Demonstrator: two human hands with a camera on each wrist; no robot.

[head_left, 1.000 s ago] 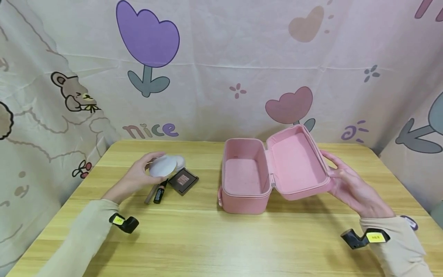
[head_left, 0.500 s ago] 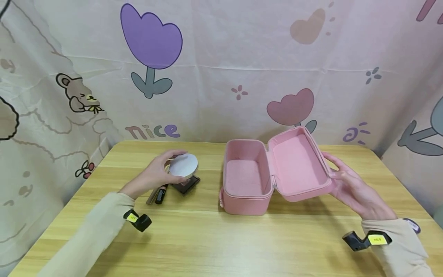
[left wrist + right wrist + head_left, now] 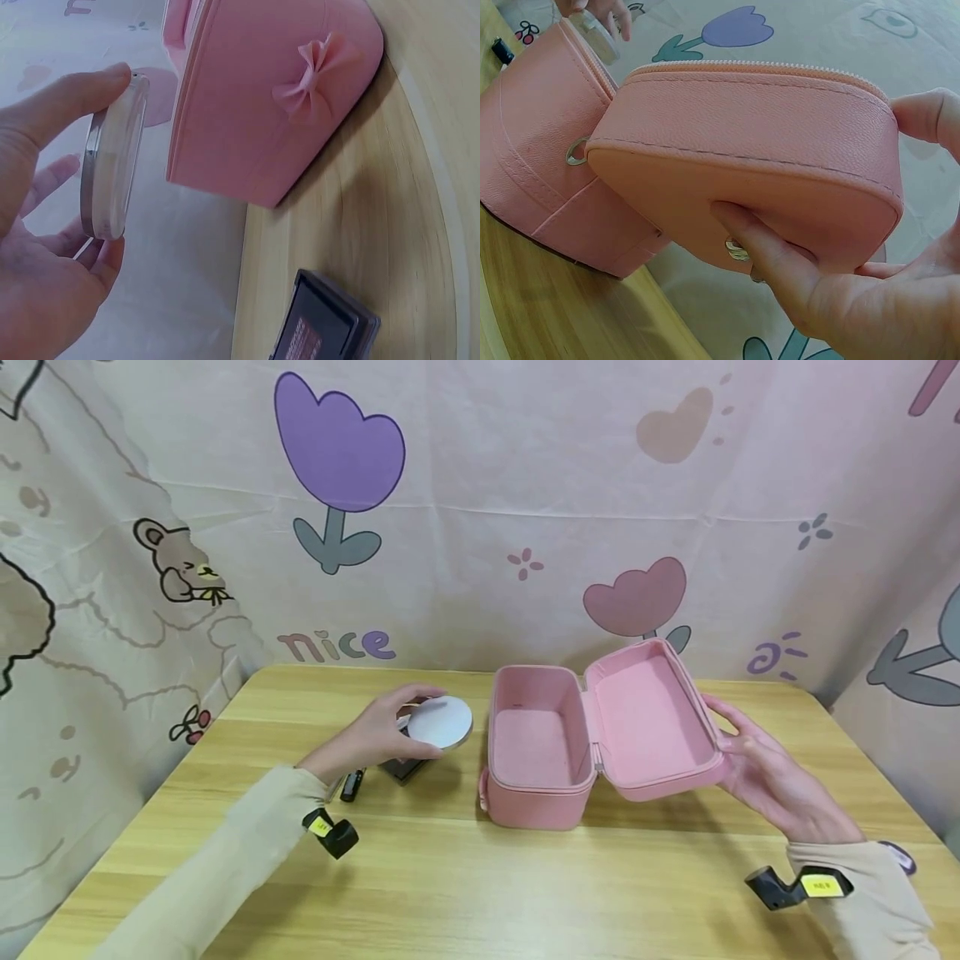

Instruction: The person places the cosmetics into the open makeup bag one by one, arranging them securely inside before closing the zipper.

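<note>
My left hand [image 3: 378, 733] holds a round, flat powder compact [image 3: 441, 723] by its edges, thumb on one side and fingers on the other. The compact is above the table, just left of a pink zippered makeup case [image 3: 534, 810]. In the left wrist view its clear side faces the case wall, apart from it. The case stands upright, its inside bare. My right hand [image 3: 772, 768] grips the outer edge of the raised lid [image 3: 652, 714], tilted out to the right. In the right wrist view, fingers [image 3: 761, 247] press against the lid's outer face.
On the wooden table [image 3: 480, 893], a dark square makeup palette [image 3: 315, 330] lies partly under my left hand. A small black tube [image 3: 352, 786] lies beside it. A patterned cloth [image 3: 465, 460] hangs behind. An oval object [image 3: 898, 857] shows beside the right sleeve.
My left hand has carried the compact rightward from above the other cosmetics to near the case. The right hand stays on the lid, which keeps its tilt.
</note>
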